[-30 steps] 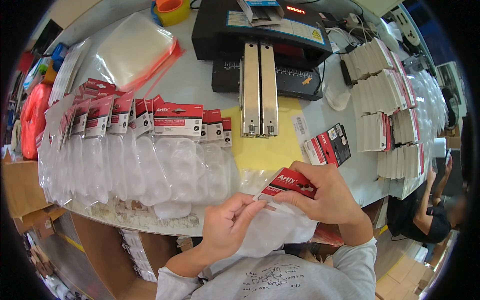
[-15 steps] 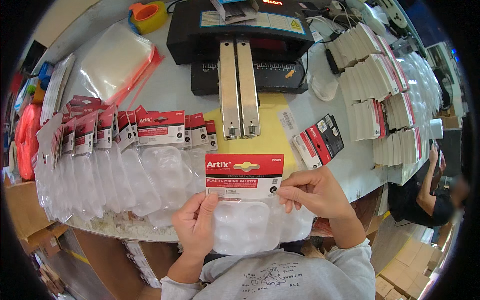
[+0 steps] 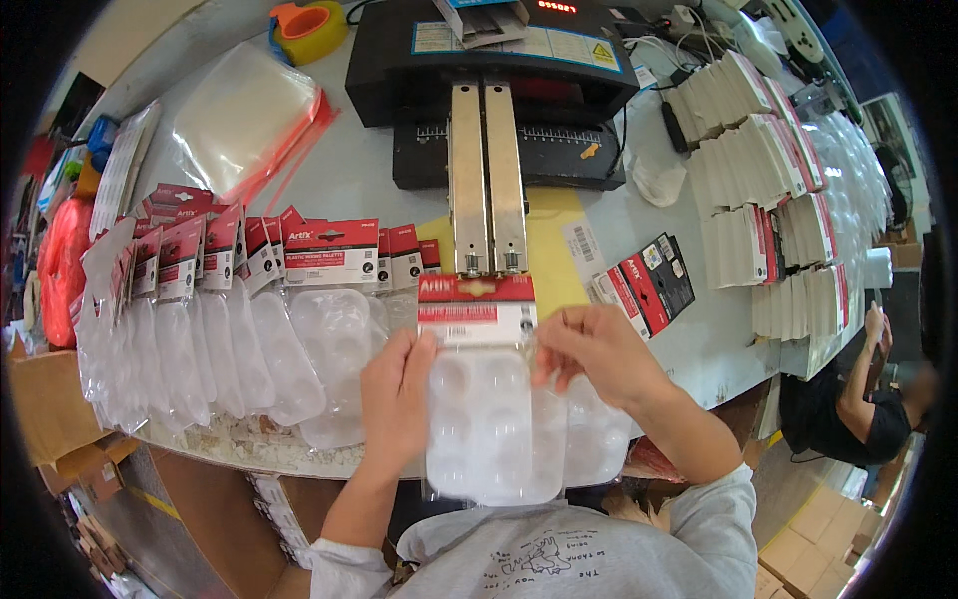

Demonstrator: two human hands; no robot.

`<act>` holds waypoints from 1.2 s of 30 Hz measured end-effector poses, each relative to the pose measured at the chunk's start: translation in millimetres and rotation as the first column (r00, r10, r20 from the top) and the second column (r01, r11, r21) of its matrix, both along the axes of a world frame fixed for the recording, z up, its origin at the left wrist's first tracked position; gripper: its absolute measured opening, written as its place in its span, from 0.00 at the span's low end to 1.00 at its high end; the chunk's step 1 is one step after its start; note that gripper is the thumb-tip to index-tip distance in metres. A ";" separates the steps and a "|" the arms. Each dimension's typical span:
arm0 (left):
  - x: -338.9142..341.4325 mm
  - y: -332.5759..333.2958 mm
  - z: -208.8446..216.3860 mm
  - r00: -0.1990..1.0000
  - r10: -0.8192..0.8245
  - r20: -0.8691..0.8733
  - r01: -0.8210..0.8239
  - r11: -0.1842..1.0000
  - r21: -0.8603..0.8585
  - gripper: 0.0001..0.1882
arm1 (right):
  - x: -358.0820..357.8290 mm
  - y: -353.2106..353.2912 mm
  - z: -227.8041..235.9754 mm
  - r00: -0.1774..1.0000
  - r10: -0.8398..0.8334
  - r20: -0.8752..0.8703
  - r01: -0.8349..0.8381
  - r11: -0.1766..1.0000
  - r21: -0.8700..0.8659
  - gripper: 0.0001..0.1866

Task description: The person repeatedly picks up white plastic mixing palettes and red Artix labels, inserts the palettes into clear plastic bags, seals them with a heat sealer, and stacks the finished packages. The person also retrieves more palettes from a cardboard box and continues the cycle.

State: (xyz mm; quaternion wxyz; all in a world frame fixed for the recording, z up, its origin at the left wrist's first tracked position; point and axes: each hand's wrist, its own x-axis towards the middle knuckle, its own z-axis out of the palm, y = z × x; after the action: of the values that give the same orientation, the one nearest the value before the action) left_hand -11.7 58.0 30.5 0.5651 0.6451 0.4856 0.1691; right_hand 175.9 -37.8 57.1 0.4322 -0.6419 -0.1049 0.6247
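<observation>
My left hand [image 3: 397, 391] grips the left edge of a packaged mixing palette, its thumb over the front. The pack has a red and white header card [image 3: 477, 317] above a clear bag holding a white palette with round wells [image 3: 481, 419]. At its right edge my right hand [image 3: 589, 354] is closed, with bent fingers against the card's side; exactly where they pinch is blurred. The card's top edge reaches the front ends of two metal arms [image 3: 489, 190] on a black machine [image 3: 489, 70]. Another bagged palette [image 3: 596, 439] lies right of the held one.
A row of carded palette packs [image 3: 225, 329] fans out at left. Beyond lie clear bags [image 3: 244, 120] and a tape roll [image 3: 309, 35]. Header cards [image 3: 649, 285] lie at right, near stacks of cards [image 3: 753, 160]. Someone in black [image 3: 848, 399] is at far right.
Both hands have moved the packaged palette away from me, bringing its card's top up to the ends of the machine's metal arms. The view has shifted slightly.
</observation>
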 end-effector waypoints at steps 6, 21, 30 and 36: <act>31.2 25.9 -36.9 0.985 0.092 0.149 -0.095 0.995 0.015 0.16 | 13.5 28.9 -31.9 0.982 -0.153 0.110 0.140 0.984 0.114 0.09; -63.9 55.7 45.2 0.930 0.363 -0.054 -0.306 0.848 0.432 0.11 | 96.7 -52.6 -43.5 0.433 0.095 0.896 -0.062 0.995 -0.076 0.41; -174.2 199.0 56.8 0.863 0.487 -0.137 -0.273 0.677 0.684 0.16 | 90.9 -75.3 -94.1 0.117 0.337 0.934 -0.026 0.941 -0.337 0.47; -248.5 236.2 112.9 0.829 0.540 0.143 -0.542 0.716 0.439 0.18 | 92.9 -80.6 -97.2 0.050 0.309 0.950 -0.104 0.947 -0.303 0.50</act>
State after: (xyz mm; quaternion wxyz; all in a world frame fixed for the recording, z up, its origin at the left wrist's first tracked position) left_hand -260.2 294.2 143.4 0.3218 0.5897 0.5968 0.4388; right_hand 268.9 -118.4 -40.2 0.1024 -0.9014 -0.4114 0.0876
